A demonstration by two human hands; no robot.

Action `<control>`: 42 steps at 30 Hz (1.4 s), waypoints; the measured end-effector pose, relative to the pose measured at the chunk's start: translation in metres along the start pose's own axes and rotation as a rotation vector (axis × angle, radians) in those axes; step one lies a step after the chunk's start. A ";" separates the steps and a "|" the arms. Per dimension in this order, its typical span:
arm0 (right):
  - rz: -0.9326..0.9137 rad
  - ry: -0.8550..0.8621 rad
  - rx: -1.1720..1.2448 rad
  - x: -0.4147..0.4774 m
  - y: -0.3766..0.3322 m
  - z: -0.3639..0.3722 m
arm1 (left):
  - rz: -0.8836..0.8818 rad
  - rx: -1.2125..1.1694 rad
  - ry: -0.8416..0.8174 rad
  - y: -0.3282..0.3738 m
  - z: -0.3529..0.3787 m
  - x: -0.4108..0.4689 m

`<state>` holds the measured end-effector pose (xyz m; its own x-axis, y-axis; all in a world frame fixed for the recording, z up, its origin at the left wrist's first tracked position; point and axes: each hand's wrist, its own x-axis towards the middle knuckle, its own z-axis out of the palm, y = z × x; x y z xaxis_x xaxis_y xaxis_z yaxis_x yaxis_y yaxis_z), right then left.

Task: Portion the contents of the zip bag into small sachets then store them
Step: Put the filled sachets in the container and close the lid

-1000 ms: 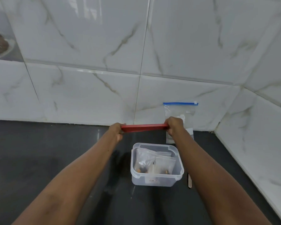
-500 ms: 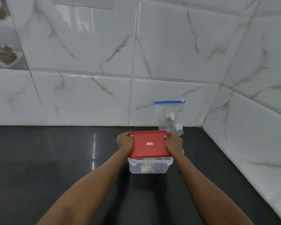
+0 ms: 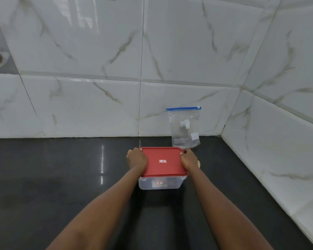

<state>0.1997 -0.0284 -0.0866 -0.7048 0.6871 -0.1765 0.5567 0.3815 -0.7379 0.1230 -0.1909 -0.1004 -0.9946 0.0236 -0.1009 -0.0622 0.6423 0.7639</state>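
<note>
A clear plastic container [image 3: 160, 184] stands on the black counter, covered by a red lid [image 3: 163, 162]. My left hand [image 3: 136, 159] grips the lid's left edge and my right hand [image 3: 189, 159] grips its right edge, both pressing down on it. The sachets inside are hidden under the lid. Behind the container, a clear zip bag [image 3: 185, 128] with a blue seal leans upright against the tiled wall and looks almost empty.
The black counter [image 3: 61, 177] runs left and toward me. White marble-tiled walls [image 3: 278, 141] close it at the back and right, meeting in a corner near the zip bag. A small pale object [image 3: 198, 164] peeks out beside my right hand.
The red lid, held in the air above the open container a second ago, now lies flat on top of it. Both hands came down with it and the sachets are covered.
</note>
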 end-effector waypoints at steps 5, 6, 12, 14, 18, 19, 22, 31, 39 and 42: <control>0.087 -0.147 0.076 0.014 -0.001 -0.003 | -0.145 -0.042 -0.142 0.000 0.001 0.005; 0.109 -0.161 0.096 0.015 -0.002 -0.001 | -0.166 -0.055 -0.157 0.000 0.002 0.007; 0.195 -0.193 0.163 0.016 -0.002 0.005 | -0.187 -0.112 -0.183 0.000 0.002 0.011; 0.198 -0.239 0.218 0.023 0.001 0.008 | -0.191 -0.151 -0.202 -0.001 0.003 0.013; 0.218 -0.294 0.355 0.024 0.002 0.005 | -0.192 -0.167 -0.219 -0.002 0.005 0.019; 0.225 -0.301 0.380 0.024 0.003 0.004 | -0.179 -0.143 -0.202 -0.001 0.004 0.019; 0.220 -0.324 0.391 0.025 0.004 0.002 | -0.143 0.020 -0.142 0.001 0.002 0.013; 0.187 -0.397 0.290 0.025 0.007 0.001 | -0.116 0.174 -0.051 0.006 -0.003 -0.002; 0.153 -0.338 0.192 0.035 0.010 0.005 | -0.077 0.201 -0.037 0.009 0.000 -0.002; 0.124 -0.247 0.145 0.032 0.014 0.007 | -0.077 0.214 -0.041 0.010 -0.003 -0.007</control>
<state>0.1820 -0.0055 -0.1069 -0.7306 0.5450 -0.4114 0.5895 0.1996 -0.7827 0.1293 -0.1871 -0.0896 -0.9831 -0.0034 -0.1831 -0.1146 0.7912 0.6007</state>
